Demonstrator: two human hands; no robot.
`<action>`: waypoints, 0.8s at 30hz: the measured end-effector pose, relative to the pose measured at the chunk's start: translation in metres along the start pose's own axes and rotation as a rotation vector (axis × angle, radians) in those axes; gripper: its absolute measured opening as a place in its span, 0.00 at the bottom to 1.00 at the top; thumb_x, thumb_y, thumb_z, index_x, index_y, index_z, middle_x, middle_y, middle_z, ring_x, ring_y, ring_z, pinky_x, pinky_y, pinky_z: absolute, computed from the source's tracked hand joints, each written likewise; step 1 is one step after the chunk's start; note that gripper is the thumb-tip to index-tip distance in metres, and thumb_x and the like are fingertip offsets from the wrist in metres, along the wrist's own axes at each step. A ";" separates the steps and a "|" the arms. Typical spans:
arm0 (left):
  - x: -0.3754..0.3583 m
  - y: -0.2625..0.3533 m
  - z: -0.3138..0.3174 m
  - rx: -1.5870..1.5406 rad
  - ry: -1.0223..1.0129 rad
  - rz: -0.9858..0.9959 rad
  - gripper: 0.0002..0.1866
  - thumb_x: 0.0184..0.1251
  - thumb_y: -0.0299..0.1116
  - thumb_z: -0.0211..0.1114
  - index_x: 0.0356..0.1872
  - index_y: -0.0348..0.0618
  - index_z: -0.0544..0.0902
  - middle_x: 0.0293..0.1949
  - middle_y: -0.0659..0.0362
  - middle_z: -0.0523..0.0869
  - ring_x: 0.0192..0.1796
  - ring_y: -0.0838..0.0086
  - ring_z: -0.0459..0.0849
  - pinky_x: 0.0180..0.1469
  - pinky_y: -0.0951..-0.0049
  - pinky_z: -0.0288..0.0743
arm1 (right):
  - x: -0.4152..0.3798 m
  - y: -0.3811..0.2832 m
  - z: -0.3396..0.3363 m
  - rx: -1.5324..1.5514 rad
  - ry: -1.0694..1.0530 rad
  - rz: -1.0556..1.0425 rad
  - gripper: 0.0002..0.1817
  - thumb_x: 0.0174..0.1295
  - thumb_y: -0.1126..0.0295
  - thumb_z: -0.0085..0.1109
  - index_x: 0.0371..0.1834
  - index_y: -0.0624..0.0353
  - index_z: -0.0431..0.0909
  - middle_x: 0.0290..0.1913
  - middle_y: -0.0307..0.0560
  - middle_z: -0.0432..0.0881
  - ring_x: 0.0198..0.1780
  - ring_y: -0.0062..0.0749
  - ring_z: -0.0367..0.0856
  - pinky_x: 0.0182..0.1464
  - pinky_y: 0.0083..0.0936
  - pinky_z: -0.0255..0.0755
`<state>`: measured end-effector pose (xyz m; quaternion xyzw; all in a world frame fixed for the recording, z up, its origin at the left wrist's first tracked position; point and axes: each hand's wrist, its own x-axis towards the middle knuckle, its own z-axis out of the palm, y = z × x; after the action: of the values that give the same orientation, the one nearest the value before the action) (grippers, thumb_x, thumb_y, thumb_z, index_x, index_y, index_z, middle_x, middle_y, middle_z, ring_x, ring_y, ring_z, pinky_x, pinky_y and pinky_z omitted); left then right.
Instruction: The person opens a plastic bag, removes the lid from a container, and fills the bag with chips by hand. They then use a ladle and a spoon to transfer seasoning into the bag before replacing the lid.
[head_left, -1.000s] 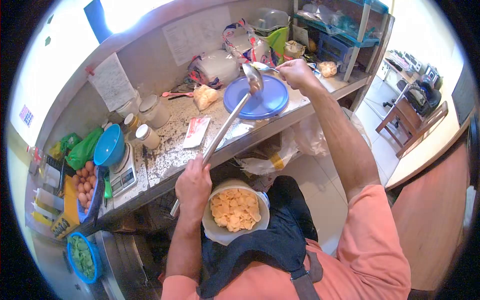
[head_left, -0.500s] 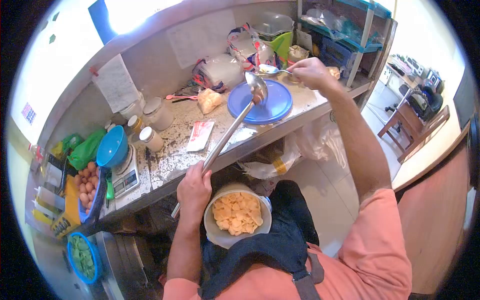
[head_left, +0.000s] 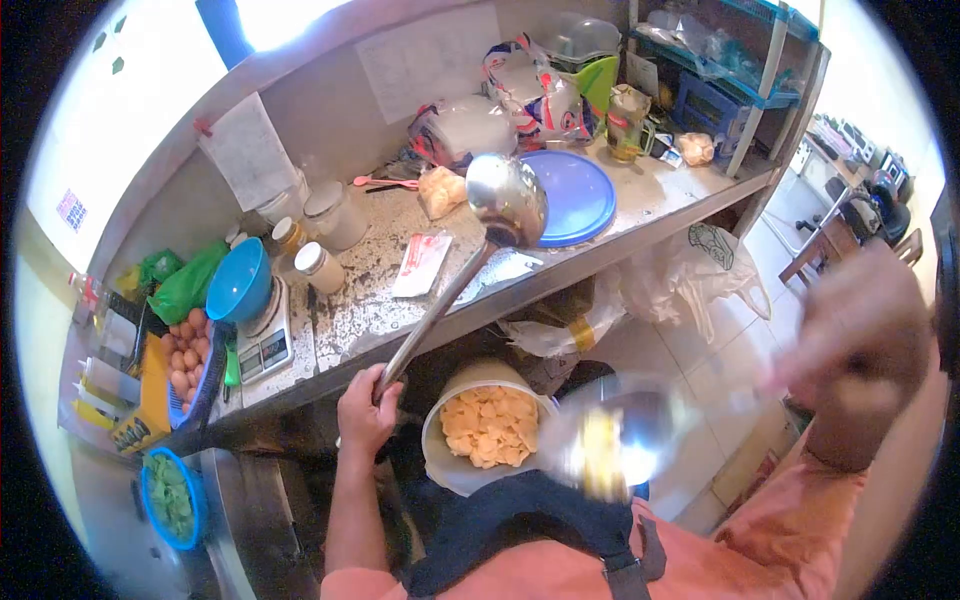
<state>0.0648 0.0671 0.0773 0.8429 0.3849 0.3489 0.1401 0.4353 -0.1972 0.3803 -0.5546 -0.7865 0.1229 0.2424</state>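
My left hand (head_left: 368,410) is wrapped around the long metal handle of a ladle (head_left: 507,200). The ladle slants up over the counter edge, its bowl overlapping a round blue lid (head_left: 580,205). Close to the camera, my right hand (head_left: 855,325), blurred by motion, grips a shiny metal spoon (head_left: 655,425). Something yellowish (head_left: 603,445) shows in the spoon's blurred bowl. Below the hands, at my lap, a whitish bucket (head_left: 436,465) holds many thin orange chips (head_left: 490,425). The spoon is to the right of the bucket in this view.
Along the counter (head_left: 365,265) are a white packet (head_left: 421,265), a bag of chips (head_left: 442,190), jars (head_left: 318,268) and a digital scale (head_left: 265,355) with a blue bowl (head_left: 240,280). Eggs (head_left: 185,355) fill a crate at left. A mug (head_left: 627,125) stands near the shelf.
My right hand has brought the spoon from beyond the blue lid back toward me, down and to the right. The ladle's bowl appears larger and lower, still in my left hand.
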 end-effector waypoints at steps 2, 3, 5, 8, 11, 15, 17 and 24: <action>-0.006 -0.004 -0.003 0.015 0.001 0.020 0.13 0.61 0.33 0.69 0.45 0.43 0.80 0.32 0.50 0.81 0.33 0.53 0.82 0.37 0.62 0.75 | 0.003 -0.016 -0.017 -0.051 -0.106 -0.225 0.10 0.51 0.73 0.66 0.37 0.56 0.88 0.15 0.35 0.73 0.13 0.21 0.69 0.15 0.19 0.58; -0.008 -0.006 -0.004 0.001 0.002 0.020 0.14 0.60 0.32 0.69 0.45 0.43 0.80 0.32 0.51 0.81 0.33 0.54 0.82 0.37 0.62 0.75 | 0.004 -0.019 -0.021 -0.109 -0.221 -0.444 0.15 0.51 0.79 0.66 0.44 0.60 0.87 0.19 0.37 0.76 0.15 0.18 0.70 0.12 0.16 0.61; -0.011 -0.005 -0.005 -0.035 -0.007 0.006 0.14 0.59 0.31 0.70 0.45 0.42 0.80 0.32 0.51 0.81 0.33 0.55 0.82 0.36 0.63 0.75 | 0.003 -0.035 -0.022 -0.085 -0.224 -0.517 0.14 0.51 0.77 0.66 0.43 0.57 0.88 0.18 0.37 0.75 0.15 0.20 0.70 0.13 0.18 0.61; -0.014 -0.005 -0.003 -0.068 -0.006 0.002 0.15 0.58 0.31 0.70 0.46 0.42 0.80 0.33 0.51 0.82 0.34 0.56 0.83 0.38 0.63 0.76 | -0.002 -0.043 -0.026 -0.093 -0.154 -0.537 0.12 0.51 0.74 0.66 0.41 0.54 0.88 0.16 0.36 0.74 0.14 0.22 0.70 0.15 0.21 0.61; -0.014 -0.003 -0.001 -0.082 0.010 -0.002 0.15 0.58 0.30 0.70 0.46 0.41 0.80 0.34 0.50 0.83 0.35 0.56 0.84 0.39 0.64 0.77 | -0.009 -0.041 -0.025 -0.144 -0.049 -0.493 0.10 0.52 0.71 0.66 0.39 0.51 0.89 0.15 0.35 0.73 0.14 0.24 0.70 0.17 0.24 0.61; -0.012 -0.005 0.000 -0.076 0.004 0.009 0.15 0.59 0.31 0.70 0.46 0.40 0.80 0.34 0.49 0.84 0.37 0.55 0.84 0.40 0.64 0.78 | -0.017 -0.011 0.002 -0.278 0.273 -0.086 0.08 0.52 0.67 0.66 0.36 0.46 0.89 0.13 0.34 0.72 0.14 0.26 0.70 0.19 0.28 0.61; -0.011 -0.003 0.000 -0.086 -0.017 -0.004 0.15 0.59 0.31 0.70 0.46 0.39 0.80 0.35 0.48 0.84 0.37 0.55 0.84 0.40 0.63 0.77 | 0.005 0.034 0.033 -0.337 0.556 0.026 0.06 0.60 0.69 0.64 0.37 0.54 0.88 0.22 0.41 0.81 0.20 0.27 0.76 0.25 0.25 0.68; 0.005 0.021 0.001 -0.076 -0.048 0.001 0.14 0.61 0.32 0.69 0.46 0.38 0.81 0.36 0.48 0.84 0.38 0.54 0.84 0.42 0.63 0.77 | 0.074 0.225 0.097 -0.021 0.576 0.302 0.10 0.62 0.71 0.61 0.44 0.61 0.86 0.35 0.48 0.87 0.34 0.27 0.82 0.40 0.25 0.76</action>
<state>0.0794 0.0571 0.0893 0.8453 0.3673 0.3433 0.1810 0.5480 -0.0409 0.2122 -0.6795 -0.5956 -0.0125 0.4283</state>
